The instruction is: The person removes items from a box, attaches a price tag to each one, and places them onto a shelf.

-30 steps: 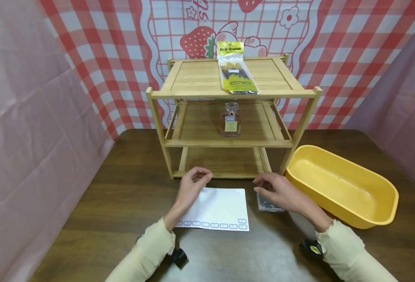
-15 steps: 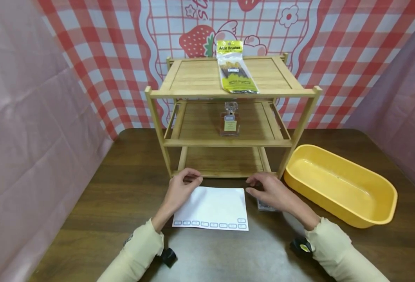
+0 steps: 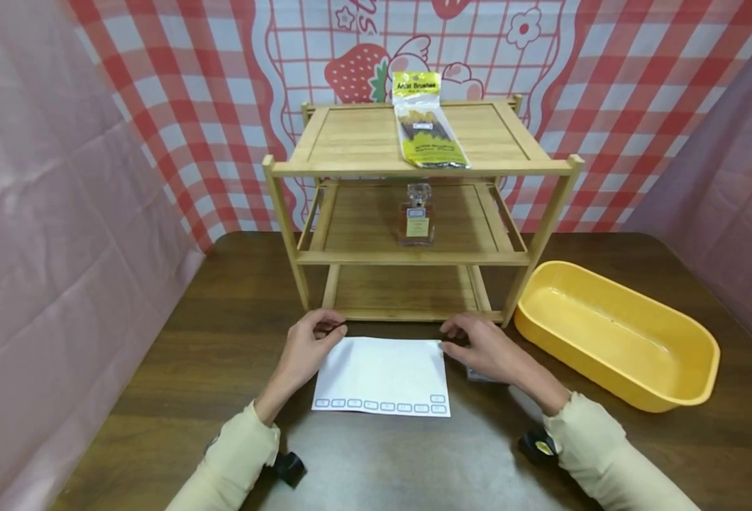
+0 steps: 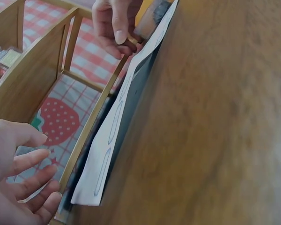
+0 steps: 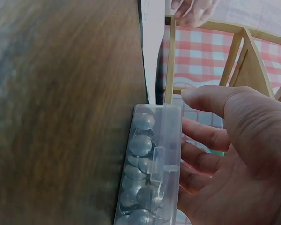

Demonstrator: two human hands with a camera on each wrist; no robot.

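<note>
A white sheet of paper (image 3: 382, 372) with blue-outlined labels along its near edge lies on the table. My left hand (image 3: 306, 348) is at its far left corner, fingers loosely bent, holding nothing. By the far right corner is my right hand (image 3: 484, 348), thumb and fingers apart in the right wrist view. Beneath and beside that hand lies a clear plastic case (image 5: 150, 164) of round, silvery domed pieces, mostly hidden from the head view. The left wrist view shows the paper's near edge slightly raised off the tabletop.
Behind the paper stands a three-tier wooden shelf (image 3: 414, 259). A packet of artist brushes (image 3: 430, 131) lies on top; a perfume bottle (image 3: 416, 223) stands on the middle tier. On the right sits a yellow plastic basin (image 3: 612, 387).
My left hand has moved left and slightly nearer, uncovering the paper's left part. My right hand has shifted left from over the case toward the paper's corner.
</note>
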